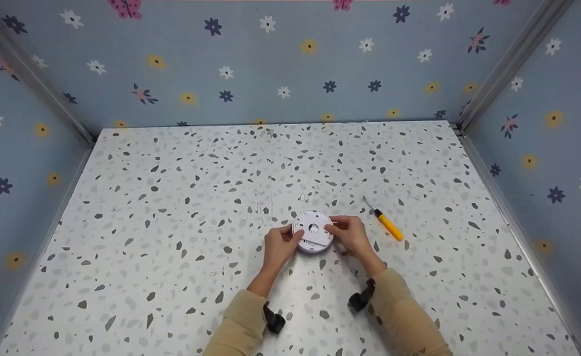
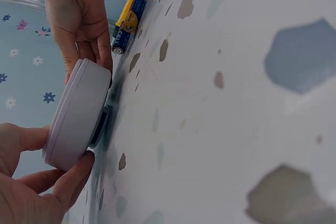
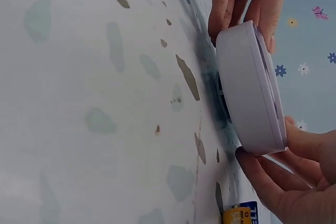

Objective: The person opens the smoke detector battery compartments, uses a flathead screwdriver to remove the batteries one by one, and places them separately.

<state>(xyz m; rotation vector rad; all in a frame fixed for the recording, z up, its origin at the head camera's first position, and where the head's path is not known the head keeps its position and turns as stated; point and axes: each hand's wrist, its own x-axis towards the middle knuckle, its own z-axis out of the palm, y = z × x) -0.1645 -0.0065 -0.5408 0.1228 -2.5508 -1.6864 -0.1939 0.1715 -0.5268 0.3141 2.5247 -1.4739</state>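
Observation:
A round white smoke detector [image 1: 313, 243] is held close over the table, its flat backplate with slots and a centre hole facing up. My left hand [image 1: 278, 244] pinches its left rim, thumb on top of the plate. On the opposite rim, my right hand [image 1: 352, 235] grips the same way, thumb over the edge. Both wrist views show the smooth side of the smoke detector [image 2: 81, 114] and a dark part on its underside. Fingertips of the right hand [image 3: 294, 177] curl under the lower edge.
A screwdriver [image 1: 389, 225] with a yellow handle lies to the right of the right hand. Near it, a blue-and-gold battery [image 2: 123, 35] rests on the table. The speckled white tabletop [image 1: 172, 222] is enclosed by flowered blue panels [image 1: 251, 59] at the back and sides.

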